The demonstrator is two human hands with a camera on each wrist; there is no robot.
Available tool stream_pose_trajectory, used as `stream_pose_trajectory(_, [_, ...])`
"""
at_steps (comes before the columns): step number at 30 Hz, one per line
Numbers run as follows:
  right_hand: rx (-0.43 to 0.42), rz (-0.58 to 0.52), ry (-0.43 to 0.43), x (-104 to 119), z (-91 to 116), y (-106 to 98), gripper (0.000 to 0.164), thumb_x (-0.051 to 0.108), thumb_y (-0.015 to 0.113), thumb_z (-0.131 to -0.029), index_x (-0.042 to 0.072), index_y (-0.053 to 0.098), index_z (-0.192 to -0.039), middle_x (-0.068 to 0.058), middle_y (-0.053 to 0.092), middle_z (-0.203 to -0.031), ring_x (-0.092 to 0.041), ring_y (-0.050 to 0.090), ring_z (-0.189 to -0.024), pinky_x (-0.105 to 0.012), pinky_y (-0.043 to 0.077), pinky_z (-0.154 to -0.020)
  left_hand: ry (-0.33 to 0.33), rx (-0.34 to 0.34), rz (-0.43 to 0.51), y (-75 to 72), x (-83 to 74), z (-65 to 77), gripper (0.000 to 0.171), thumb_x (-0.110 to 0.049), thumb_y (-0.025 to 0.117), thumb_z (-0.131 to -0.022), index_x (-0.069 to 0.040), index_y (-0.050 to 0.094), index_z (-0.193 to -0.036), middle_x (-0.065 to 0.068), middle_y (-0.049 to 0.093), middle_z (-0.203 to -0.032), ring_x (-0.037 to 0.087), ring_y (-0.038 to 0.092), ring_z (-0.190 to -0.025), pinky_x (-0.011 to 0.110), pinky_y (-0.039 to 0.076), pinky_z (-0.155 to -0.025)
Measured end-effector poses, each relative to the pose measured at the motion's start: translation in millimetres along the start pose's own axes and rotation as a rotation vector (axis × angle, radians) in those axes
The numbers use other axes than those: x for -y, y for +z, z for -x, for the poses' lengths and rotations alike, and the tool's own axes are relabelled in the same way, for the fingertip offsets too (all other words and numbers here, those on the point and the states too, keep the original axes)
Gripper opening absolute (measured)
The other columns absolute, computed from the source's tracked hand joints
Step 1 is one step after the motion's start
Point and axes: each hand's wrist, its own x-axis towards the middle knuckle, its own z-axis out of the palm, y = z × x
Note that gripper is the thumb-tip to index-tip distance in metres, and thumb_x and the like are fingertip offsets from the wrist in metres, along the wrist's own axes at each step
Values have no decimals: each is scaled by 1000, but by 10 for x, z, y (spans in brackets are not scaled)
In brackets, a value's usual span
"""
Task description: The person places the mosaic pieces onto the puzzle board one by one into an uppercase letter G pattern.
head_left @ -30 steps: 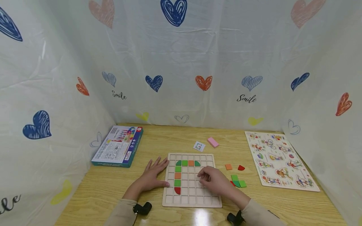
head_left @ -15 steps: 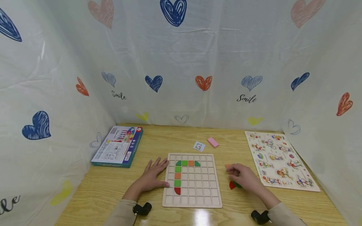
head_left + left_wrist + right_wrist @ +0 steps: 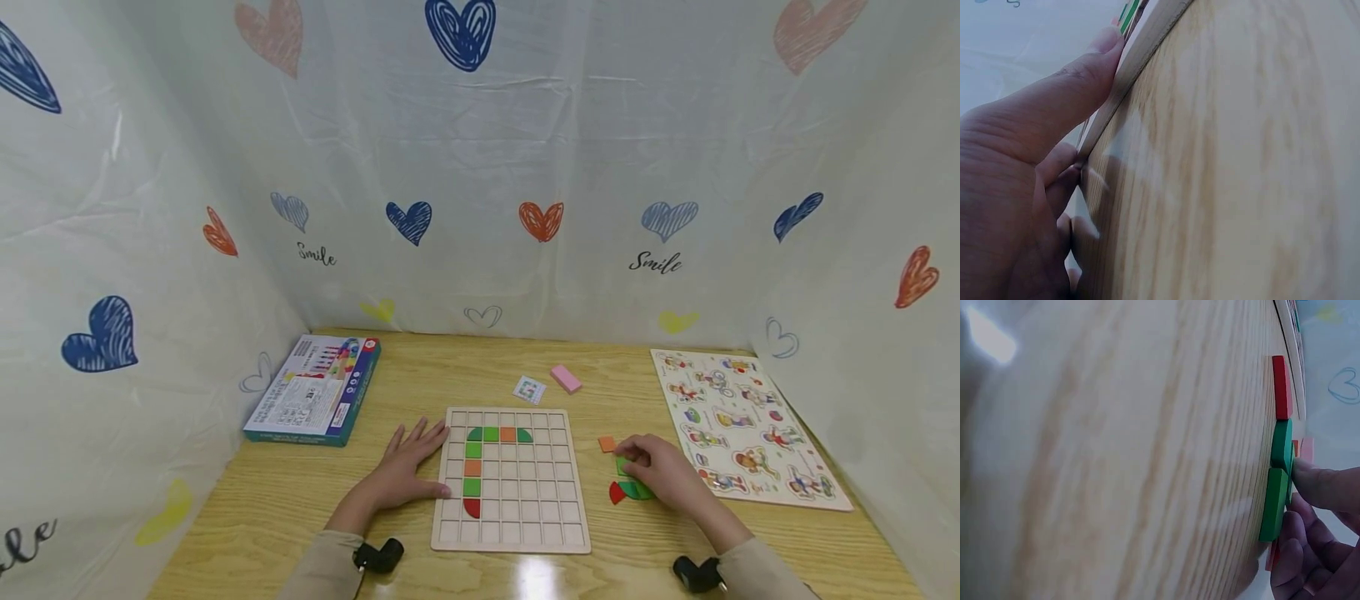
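Observation:
My left hand (image 3: 405, 471) lies spread at the left edge of a pale wooden grid board (image 3: 528, 521), thumb on its rim. Several tiles sit on the board: green and orange squares, dark green quarter-rounds and a red quarter-round (image 3: 471, 507). To the right of the board, my right hand (image 3: 660, 471) pinches a green square tile (image 3: 622, 467), thumb and finger at its edges. Close below it lie a red quarter-round (image 3: 1282, 387), a dark green quarter-round (image 3: 1282, 442) and another green square (image 3: 1274, 503). An orange square (image 3: 606, 444) lies just behind.
Behind the board are a small patterned card (image 3: 529, 389) and a pink block (image 3: 566, 379). A flat box (image 3: 313, 389) stands at the back left. At the right lies a picture puzzle board (image 3: 750, 429). A heart-print curtain (image 3: 480, 167) encloses the table.
My right hand has left the grid board and moved right to the loose tiles. The red quarter-round beside them has shifted slightly. My left hand stays put.

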Motion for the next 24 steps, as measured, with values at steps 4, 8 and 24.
stream_pose_trajectory(4, [-7, 15, -1, -13, -1, -6, 16, 8, 74, -92, 11, 74, -108, 2, 66, -93, -12, 56, -79, -25, 49, -67, 1, -2, -1, 3, -3, 4, 100, -55, 78, -84, -9, 33, -160, 8, 25, -167, 38, 5, -156, 61, -8, -121])
stream_pose_trajectory(8, [5, 9, 16, -14, 20, -33, 19, 11, 76, -91, 9, 73, -109, 2, 66, -94, -11, 58, -82, -27, 51, -69, -10, 5, -9, 3, 1, 3, 100, -57, 77, -84, -11, 32, -161, 6, 24, -168, 35, 4, -156, 58, -9, -122])
stream_pose_trajectory(24, [36, 8, 17, -17, 42, -57, 16, 8, 76, -90, 13, 67, -102, 3, 62, -87, -12, 56, -78, -26, 48, -66, -18, 13, -7, 2, 10, 3, 100, -59, 76, -83, -14, 32, -161, 4, 23, -168, 34, 3, -157, 57, -9, -122])
